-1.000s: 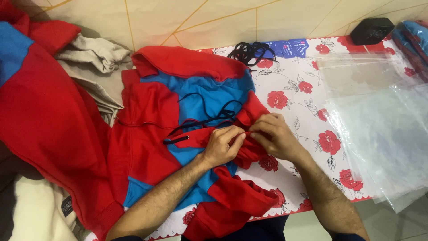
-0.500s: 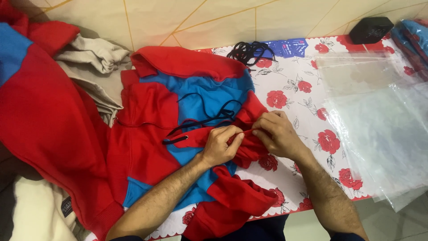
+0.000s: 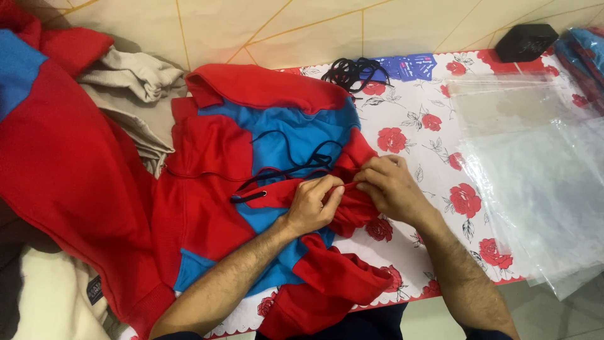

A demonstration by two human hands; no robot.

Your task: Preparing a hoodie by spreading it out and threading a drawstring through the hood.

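Note:
A red and blue hooded sweatshirt (image 3: 251,189) lies spread on the table with a black drawstring (image 3: 296,165) looping across its blue part. My left hand (image 3: 314,204) is closed, pinching the red hood edge near the string's eyelet. My right hand (image 3: 387,186) grips the bunched red fabric just to the right, fingertips meeting the left hand's. Both hands rest on the garment.
A flowered tablecloth (image 3: 440,157) covers the table. Clear plastic bags (image 3: 535,170) lie at the right. A bundle of black cords (image 3: 355,70) and blue cards (image 3: 409,65) sit at the back, a black box (image 3: 525,41) far right. More red garments (image 3: 56,164) and beige cloth (image 3: 132,88) pile at left.
Both hands stay on the hood edge; the fingers shift slightly, working the fabric together. The sweatshirt has not moved.

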